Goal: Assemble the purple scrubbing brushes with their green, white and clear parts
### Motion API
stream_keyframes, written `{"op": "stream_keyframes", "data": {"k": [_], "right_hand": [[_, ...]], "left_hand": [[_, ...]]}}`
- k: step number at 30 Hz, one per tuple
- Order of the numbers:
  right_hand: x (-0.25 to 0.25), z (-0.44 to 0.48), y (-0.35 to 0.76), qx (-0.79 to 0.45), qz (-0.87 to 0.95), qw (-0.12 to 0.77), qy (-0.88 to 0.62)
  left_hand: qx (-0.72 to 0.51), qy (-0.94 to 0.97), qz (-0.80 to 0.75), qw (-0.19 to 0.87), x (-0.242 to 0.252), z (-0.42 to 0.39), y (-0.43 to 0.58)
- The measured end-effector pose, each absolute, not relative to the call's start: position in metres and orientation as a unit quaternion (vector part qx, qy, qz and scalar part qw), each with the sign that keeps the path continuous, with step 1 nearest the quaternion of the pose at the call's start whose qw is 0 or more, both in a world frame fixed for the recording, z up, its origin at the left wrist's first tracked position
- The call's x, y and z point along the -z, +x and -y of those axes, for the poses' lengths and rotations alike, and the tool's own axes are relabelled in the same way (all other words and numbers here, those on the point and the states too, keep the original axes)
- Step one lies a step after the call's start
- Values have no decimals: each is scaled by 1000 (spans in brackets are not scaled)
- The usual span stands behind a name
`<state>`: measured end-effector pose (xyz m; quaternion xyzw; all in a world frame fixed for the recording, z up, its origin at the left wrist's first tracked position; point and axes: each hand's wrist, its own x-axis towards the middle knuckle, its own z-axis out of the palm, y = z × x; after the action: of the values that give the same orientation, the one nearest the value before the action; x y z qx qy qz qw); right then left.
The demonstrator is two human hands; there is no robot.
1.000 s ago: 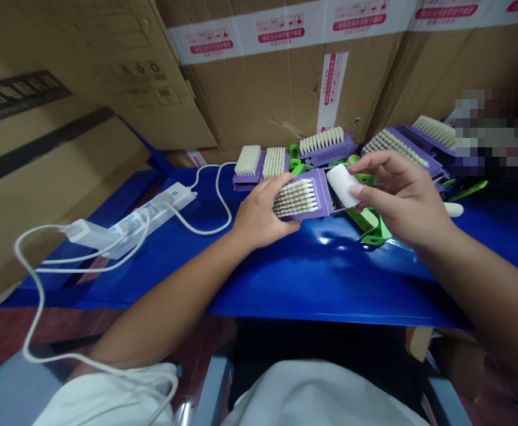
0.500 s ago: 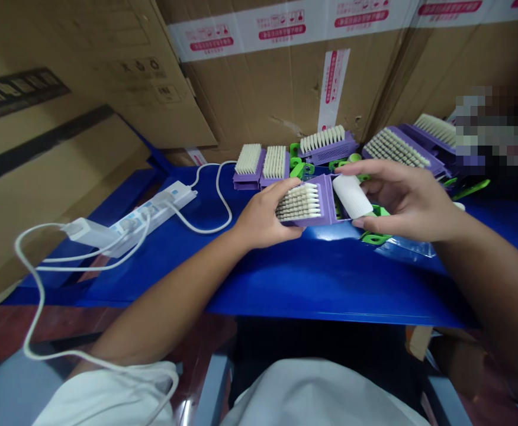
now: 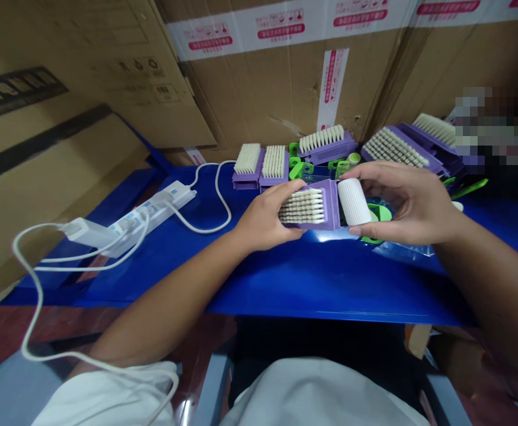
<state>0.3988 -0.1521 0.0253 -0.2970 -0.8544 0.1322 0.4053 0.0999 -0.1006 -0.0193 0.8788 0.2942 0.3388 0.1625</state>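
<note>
My left hand (image 3: 261, 220) grips a purple brush block (image 3: 312, 207) with cream bristles, holding it just above the blue table (image 3: 285, 278). My right hand (image 3: 407, 201) pinches a white ribbed roller (image 3: 354, 201) between thumb and fingers, pressed against the right end of that block. A green plastic part (image 3: 379, 214) lies under my right hand, partly hidden.
More purple bristle brushes (image 3: 261, 163) and green parts lie at the back of the table, others at the right (image 3: 396, 148). A white power strip (image 3: 152, 213) with cables sits at the left. Cardboard boxes (image 3: 263, 77) close the back and left sides.
My right hand has turned the white roller upright and brought it down against the right end of the purple block. My left hand has kept its hold, shifting slightly right.
</note>
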Motion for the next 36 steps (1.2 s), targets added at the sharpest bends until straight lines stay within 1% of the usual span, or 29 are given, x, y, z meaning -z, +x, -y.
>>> {"op": "stream_keyframes", "data": {"k": [3, 13, 17, 26, 33, 36], "right_hand": [[-30, 154, 397, -82, 867, 382, -308], [-26, 152, 398, -140, 858, 398, -294], [-25, 150, 399, -143, 855, 400, -297], [-28, 156, 393, -66, 883, 356, -298], [-23, 154, 388, -17, 888, 373, -267], [-23, 154, 388, -25, 887, 373, -269]], "left_hand": [[-333, 880, -300, 158, 18, 101, 100], [-338, 876, -297, 175, 17, 100, 99], [-336, 876, -296, 176, 18, 99, 99], [-325, 890, -299, 109, 19, 98, 97], [-316, 892, -308, 99, 17, 99, 98], [-313, 890, -315, 105, 16, 100, 98]]}}
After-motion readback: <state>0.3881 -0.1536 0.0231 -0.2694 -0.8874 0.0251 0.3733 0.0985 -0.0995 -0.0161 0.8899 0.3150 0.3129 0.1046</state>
